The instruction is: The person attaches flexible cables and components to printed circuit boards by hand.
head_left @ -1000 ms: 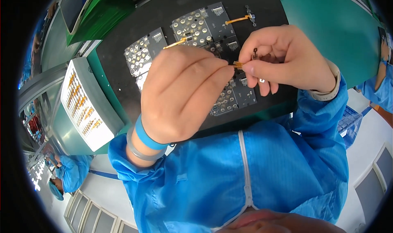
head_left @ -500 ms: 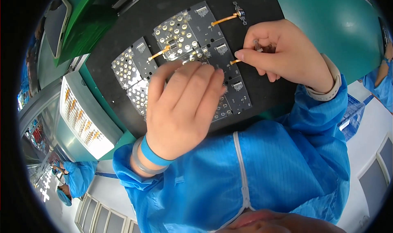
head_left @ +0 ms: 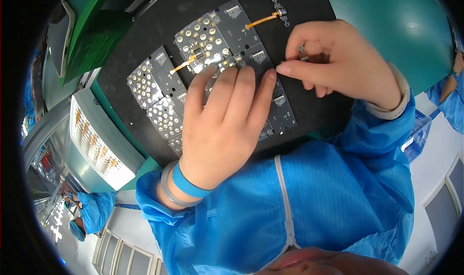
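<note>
A panel of dark circuit boards (head_left: 232, 21) with rows of round silver pads lies in front of me. Over its middle, my left hand (head_left: 220, 115) is spread palm down, fingers stretched out. Its rightmost fingertip rests by the board's right edge, close to my right thumb. My right hand (head_left: 338, 64) is closed in a pinch at that edge, around a small metal part (head_left: 303, 54) with a flex cable; the cable is mostly hidden by the fingers. Another orange flex cable (head_left: 262, 21) with a metal end sticks out beyond the far right edge, and one more orange flex cable (head_left: 183, 64) lies across the boards at left.
Under the boards is a black mat (head_left: 116, 81) on a green tabletop (head_left: 382, 28). To the left stand a white tray (head_left: 99, 144) holding several orange flex parts, and a green bin (head_left: 96, 38). A co-worker in blue (head_left: 92, 209) is farther off at the left.
My left hand has shifted right, with its fingers spread wider and its rightmost fingertip now beside my right thumb. The boards have moved slightly left in view. The right hand stays nearly in place.
</note>
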Available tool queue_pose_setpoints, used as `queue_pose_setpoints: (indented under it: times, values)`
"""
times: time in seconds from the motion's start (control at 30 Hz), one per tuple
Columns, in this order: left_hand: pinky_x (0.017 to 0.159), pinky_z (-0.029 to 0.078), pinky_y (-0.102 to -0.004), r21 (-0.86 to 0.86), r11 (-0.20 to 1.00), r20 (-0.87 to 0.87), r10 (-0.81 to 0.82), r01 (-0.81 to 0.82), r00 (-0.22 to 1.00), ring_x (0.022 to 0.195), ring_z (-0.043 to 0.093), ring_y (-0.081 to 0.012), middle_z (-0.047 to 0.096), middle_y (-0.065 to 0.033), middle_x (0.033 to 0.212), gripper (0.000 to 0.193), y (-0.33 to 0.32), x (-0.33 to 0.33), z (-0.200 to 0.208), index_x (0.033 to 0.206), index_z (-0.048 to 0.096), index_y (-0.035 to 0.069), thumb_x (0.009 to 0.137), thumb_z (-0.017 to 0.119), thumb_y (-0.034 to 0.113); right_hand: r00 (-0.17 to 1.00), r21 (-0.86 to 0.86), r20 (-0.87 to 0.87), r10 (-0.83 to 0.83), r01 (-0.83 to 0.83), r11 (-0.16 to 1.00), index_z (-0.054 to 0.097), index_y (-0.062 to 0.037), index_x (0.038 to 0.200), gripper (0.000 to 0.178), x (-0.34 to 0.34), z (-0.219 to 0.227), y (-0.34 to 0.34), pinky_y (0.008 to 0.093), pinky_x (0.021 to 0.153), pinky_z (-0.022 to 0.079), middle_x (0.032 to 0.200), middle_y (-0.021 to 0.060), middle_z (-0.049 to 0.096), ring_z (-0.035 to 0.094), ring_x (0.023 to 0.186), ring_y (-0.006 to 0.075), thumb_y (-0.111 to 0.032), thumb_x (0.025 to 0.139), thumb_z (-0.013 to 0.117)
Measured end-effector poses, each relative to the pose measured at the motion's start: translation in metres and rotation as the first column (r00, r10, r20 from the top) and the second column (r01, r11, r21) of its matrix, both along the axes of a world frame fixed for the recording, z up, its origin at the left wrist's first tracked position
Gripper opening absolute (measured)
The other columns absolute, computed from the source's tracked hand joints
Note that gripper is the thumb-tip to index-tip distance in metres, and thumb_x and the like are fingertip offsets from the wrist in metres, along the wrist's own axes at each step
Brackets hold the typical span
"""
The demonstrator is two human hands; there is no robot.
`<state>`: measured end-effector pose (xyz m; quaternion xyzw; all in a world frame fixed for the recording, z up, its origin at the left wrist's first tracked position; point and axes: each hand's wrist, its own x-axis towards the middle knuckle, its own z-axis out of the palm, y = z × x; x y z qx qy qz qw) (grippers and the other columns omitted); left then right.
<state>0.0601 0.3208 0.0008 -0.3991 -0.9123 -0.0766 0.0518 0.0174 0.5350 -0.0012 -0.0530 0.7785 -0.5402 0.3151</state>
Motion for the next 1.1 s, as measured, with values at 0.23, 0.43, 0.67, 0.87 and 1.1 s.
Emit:
queue_pose_setpoints:
  times: [0.23, 0.43, 0.67, 0.87, 1.1]
  values:
    - [0.086, 0.047, -0.0405, 0.214, 0.977, 0.121, -0.052, 0.025, 0.991, 0.093, 0.058, -0.0255, 0.059, -0.0104, 0.100, 0.035, -0.005, -0.012, 0.000, 0.104, 0.066, 0.003, 0.069, 0.062, 0.008, 0.989, -0.236, 0.130, 0.074, -0.041, 0.971, 0.062, -0.0031, 0.094, 0.008, 0.001, 0.014, 0.029, 0.0197, 0.059, 0.049, 0.081, 0.0044, 0.066, 0.063, 0.071, 0.0088, -0.010, 0.090, 0.062]
    - [0.074, 0.050, -0.0372, 0.643, 0.765, 0.275, -0.278, 0.039, 0.921, 0.080, 0.062, -0.0281, 0.068, -0.0141, 0.088, 0.021, -0.011, -0.013, 0.019, 0.088, 0.066, -0.001, 0.068, 0.073, -0.004, 0.950, -0.455, 0.098, 0.297, -0.222, 0.862, 0.059, 0.0023, 0.095, 0.006, 0.013, 0.012, 0.007, 0.0212, 0.063, 0.052, 0.085, 0.0090, 0.068, 0.067, 0.073, 0.0132, -0.002, 0.091, 0.059]
    - [0.071, 0.049, -0.0356, 0.669, 0.737, 0.189, -0.298, 0.100, 0.936, 0.076, 0.060, -0.0265, 0.068, -0.0135, 0.088, 0.021, -0.005, -0.008, 0.020, 0.085, 0.066, -0.001, 0.065, 0.072, -0.004, 0.953, -0.435, 0.087, 0.290, -0.226, 0.872, 0.060, 0.0020, 0.095, 0.008, 0.021, 0.015, 0.001, 0.0193, 0.058, 0.050, 0.080, 0.0080, 0.068, 0.066, 0.066, 0.0124, -0.004, 0.089, 0.061]
    - [0.067, 0.048, -0.0354, 0.552, 0.819, 0.126, -0.268, 0.157, 0.955, 0.074, 0.058, -0.0272, 0.067, -0.0127, 0.086, 0.021, -0.013, -0.002, 0.012, 0.084, 0.066, -0.002, 0.064, 0.072, -0.005, 0.970, -0.315, 0.135, 0.202, -0.152, 0.937, 0.062, 0.0004, 0.088, 0.005, 0.031, 0.019, 0.005, 0.0174, 0.050, 0.046, 0.072, 0.0063, 0.065, 0.063, 0.058, 0.0095, -0.005, 0.088, 0.063]
    - [0.070, 0.048, -0.0368, 0.485, 0.869, 0.266, -0.254, 0.099, 0.930, 0.078, 0.059, -0.0272, 0.064, -0.0114, 0.086, 0.026, -0.009, 0.022, 0.014, 0.090, 0.067, -0.002, 0.066, 0.075, 0.005, 1.000, 0.001, 0.022, 0.012, -0.012, 1.000, 0.062, 0.0008, 0.076, 0.018, 0.043, 0.010, 0.005, 0.0231, 0.044, 0.044, 0.058, 0.0068, 0.062, 0.061, 0.047, 0.0127, -0.014, 0.085, 0.065]
